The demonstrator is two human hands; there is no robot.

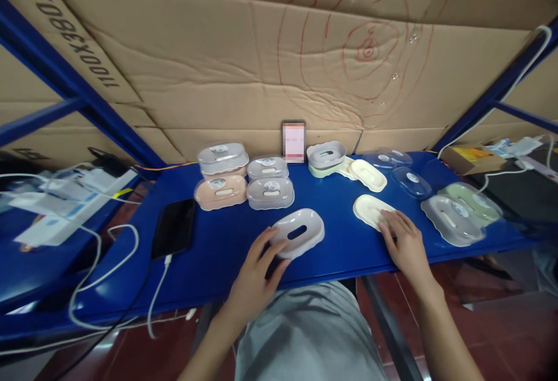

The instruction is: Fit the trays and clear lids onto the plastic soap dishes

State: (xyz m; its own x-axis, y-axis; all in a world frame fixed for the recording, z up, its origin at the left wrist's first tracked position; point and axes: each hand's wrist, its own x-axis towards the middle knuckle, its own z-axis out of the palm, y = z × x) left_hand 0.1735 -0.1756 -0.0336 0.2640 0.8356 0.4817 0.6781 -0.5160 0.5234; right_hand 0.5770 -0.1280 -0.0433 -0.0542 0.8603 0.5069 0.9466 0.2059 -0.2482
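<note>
My left hand (261, 264) grips the near left end of a pale grey soap dish (313, 221), thumb on the near side and fingers over the rim. The dish has a dark oval slot in its base, through which the blue table shows. To the right, my right hand (403, 240) has its fingers closed on the right end of a cream oval soap dish insert (368, 209) lying on the table. Some of those fingertips are hidden. Beyond it are another cream insert (370, 175) and a grey dish (326, 153) stacked over a green dish (325, 171).
Lidded dishes, peach (218, 195) and grey (270, 195), sit at back left. Clear lids (412, 182) and more lidded dishes (453, 221) lie right. A black phone (174, 227) with a white cable is left; another phone (294, 141) leans against the cardboard (218, 67). Blue posts frame both sides.
</note>
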